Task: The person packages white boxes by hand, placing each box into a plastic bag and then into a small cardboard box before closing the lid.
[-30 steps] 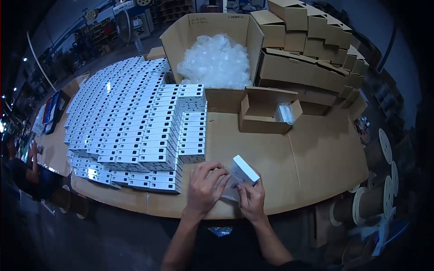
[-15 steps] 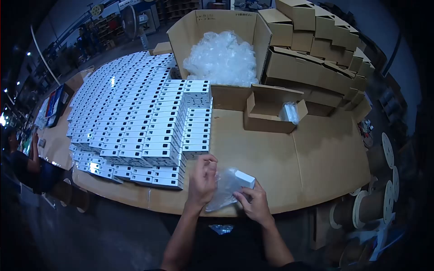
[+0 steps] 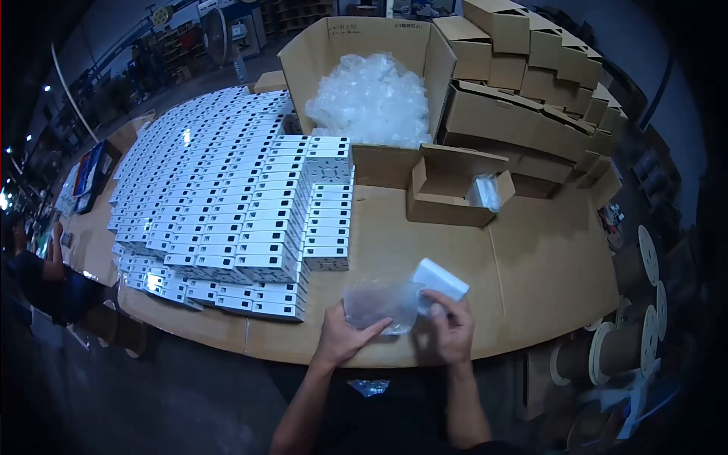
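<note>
A clear plastic bag [image 3: 379, 303] is spread between my two hands over the front of the cardboard-covered table. My left hand [image 3: 346, 332] pinches the bag's lower left part between thumb and fingers. At the bag's right side, my right hand [image 3: 450, 327] has its fingers closed on the plastic. Just above the right fingers lies a white box [image 3: 441, 279], tilted, at the bag's right end; how far it sits inside the plastic is unclear. Behind them, a small open carton [image 3: 450, 211] holds a wrapped white item [image 3: 484, 192].
Stacks of white boxes [image 3: 220, 189] fill the table's left side. A large carton [image 3: 292, 72] of clear bags [image 3: 371, 98] stands behind. Brown cartons [image 3: 516, 125] are piled at the back right, cable spools [image 3: 648, 334] stand at the right, and a person [image 3: 49, 277] is far left.
The white box has moved up and right, and now lies across the bag's right end. My left hand has turned lower onto the bag; my right hand has moved slightly right.
</note>
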`<state>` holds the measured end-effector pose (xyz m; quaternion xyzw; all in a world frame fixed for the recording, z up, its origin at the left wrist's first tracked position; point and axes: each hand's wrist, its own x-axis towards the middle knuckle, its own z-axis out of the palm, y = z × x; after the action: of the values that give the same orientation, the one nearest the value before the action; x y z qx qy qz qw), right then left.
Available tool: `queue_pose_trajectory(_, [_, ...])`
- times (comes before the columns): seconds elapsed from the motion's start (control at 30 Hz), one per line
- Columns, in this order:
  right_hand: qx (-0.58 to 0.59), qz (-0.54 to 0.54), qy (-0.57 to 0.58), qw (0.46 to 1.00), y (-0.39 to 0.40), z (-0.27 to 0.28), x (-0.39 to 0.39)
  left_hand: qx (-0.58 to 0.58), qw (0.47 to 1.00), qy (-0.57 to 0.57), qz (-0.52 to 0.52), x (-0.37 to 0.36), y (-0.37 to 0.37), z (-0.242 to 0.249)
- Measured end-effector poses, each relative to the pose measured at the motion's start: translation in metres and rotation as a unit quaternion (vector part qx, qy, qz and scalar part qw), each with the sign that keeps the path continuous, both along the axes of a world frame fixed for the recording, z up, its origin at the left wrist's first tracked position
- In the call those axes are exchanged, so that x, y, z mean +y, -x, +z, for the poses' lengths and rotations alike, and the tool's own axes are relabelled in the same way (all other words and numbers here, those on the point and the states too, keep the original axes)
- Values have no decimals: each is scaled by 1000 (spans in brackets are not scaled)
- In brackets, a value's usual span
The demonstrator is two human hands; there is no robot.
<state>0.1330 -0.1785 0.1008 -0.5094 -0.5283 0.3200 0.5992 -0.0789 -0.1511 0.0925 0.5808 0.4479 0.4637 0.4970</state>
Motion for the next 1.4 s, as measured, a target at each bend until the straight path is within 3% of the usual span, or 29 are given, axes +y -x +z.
queue_pose_trajectory(0.07, [-44,-35,-37,998,-24,4,9,43,999,-32,-4,-1,4,-2])
queue_pose_trajectory(0.13, [26,-46,-106,993,-24,30,20,57,997,-37,-28,0,6,-8])
queue_pose_trajectory(0.27, [-12,66,-200,977,-26,60,40,60,996,-58,-31,-1,2,-5])
queue_pose_trajectory(0.3, [12,69,-190,979,-21,67,41,67,995,-66,-33,-1,2,-6])
queue_pose_trajectory(0.53, [-121,245,-148,950,-19,83,62,112,991,-74,-31,2,3,3])
queue_pose_trajectory(0.7, [-46,276,-101,955,-2,72,58,85,995,-56,-19,4,3,0])
queue_pose_trajectory(0.83, [-13,265,-71,962,11,63,55,38,999,-18,-31,8,4,1])
queue_pose_trajectory(0.93, [-10,238,-50,970,17,54,55,83,996,-9,-24,10,11,-12])
queue_pose_trajectory(1.17, [-5,220,13,975,22,42,54,49,998,18,-34,12,14,-20])
queue_pose_trajectory(1.27, [-10,221,31,975,26,33,54,-23,997,33,-64,14,15,-28])
queue_pose_trajectory(1.4, [42,257,82,962,20,16,56,-239,957,132,-98,10,24,-56])
